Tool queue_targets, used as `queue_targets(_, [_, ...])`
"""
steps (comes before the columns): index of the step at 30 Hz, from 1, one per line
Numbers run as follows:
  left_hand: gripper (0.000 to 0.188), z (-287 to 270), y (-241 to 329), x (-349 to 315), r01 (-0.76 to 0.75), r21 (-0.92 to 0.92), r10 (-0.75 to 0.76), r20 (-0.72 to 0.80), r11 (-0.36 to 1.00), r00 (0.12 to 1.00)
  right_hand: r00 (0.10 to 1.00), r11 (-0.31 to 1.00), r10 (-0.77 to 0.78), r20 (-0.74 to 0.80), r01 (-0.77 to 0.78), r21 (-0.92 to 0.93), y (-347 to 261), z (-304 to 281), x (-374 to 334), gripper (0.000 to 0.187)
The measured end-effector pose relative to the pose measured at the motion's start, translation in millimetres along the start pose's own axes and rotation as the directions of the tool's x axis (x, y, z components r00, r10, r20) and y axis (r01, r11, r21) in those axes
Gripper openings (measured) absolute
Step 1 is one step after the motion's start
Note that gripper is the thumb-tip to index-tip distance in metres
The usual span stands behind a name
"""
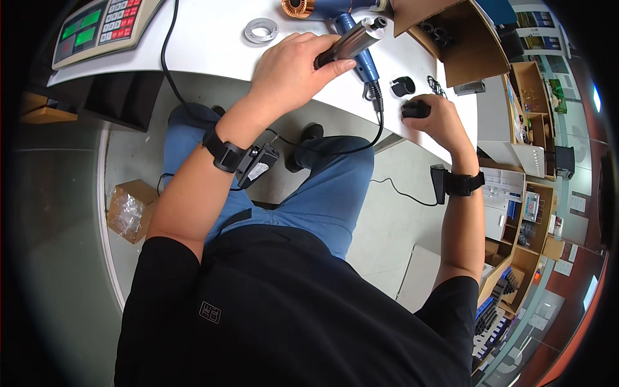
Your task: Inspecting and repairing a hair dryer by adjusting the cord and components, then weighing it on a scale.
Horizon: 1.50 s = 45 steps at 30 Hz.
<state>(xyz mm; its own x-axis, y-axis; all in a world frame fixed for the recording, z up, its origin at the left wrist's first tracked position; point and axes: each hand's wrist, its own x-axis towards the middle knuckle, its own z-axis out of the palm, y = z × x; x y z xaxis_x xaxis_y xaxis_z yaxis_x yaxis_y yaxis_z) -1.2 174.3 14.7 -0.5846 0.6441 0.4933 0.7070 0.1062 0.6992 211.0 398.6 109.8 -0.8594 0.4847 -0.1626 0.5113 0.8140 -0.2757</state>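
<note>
Head view: gripping a metallic cylinder [351, 44] at twelve o'clock, left hand [293, 68] wrapped tight, lower end hidden in the fist. Closing over a small black part [414, 109] at one o'clock on the white surface [213, 45], right hand [438, 119] covering most of it. Lying just behind, blue hair dryer [354, 19], cut off at top.

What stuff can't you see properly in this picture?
- Head view: the small black part under the right hand; the fingers cover most of it, so its shape is unclear.
- The lower end of the silver tube, hidden inside the left hand.
- The blue hair dryer, cut off by the top edge.
- The black rings in the cardboard box: too small to tell apart.
</note>
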Motion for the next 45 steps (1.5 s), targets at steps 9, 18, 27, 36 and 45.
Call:
queue_targets(9, [0.048, -0.9, 2.1, 0.1, 0.000, -0.003, 0.000, 0.009, 1.000, 1.000, 0.998, 0.999, 0.051, 0.037, -0.052, 0.011, 0.6, -3.2, 0.2, 0.046])
queue_targets(18, [0.054, 0.5, -7.8, -2.9, -0.087, -0.015, 0.086, -0.050, 0.996, 0.995, 0.999, 0.996, 0.017, -0.033, -0.020, -0.081, -18.8, -38.3, -21.1, 0.039])
queue_targets(27, [0.048, -12.8, -1.4, 25.3, -0.108, -0.626, 0.072, -0.084, 0.772, 0.994, 0.990, 0.925, -0.115, -0.084, 0.138, 0.355, -119.2, 3.3, 10.8, 0.035])
queue_targets(36, [0.047, -18.8, 20.6, 59.6, -0.365, -0.136, 0.347, -0.143, 0.921, 0.927, 0.978, 0.934, -0.208, -0.023, 0.206, 0.292, -117.9, 39.2, 63.7, 0.043])
queue_targets(45, [0.046, -15.6, 17.8, 63.2, -0.239, -0.317, 0.246, -0.018, 0.918, 0.969, 0.977, 0.933, -0.206, -0.053, 0.213, 0.289, -115.1, 43.7, 68.1, 0.038])
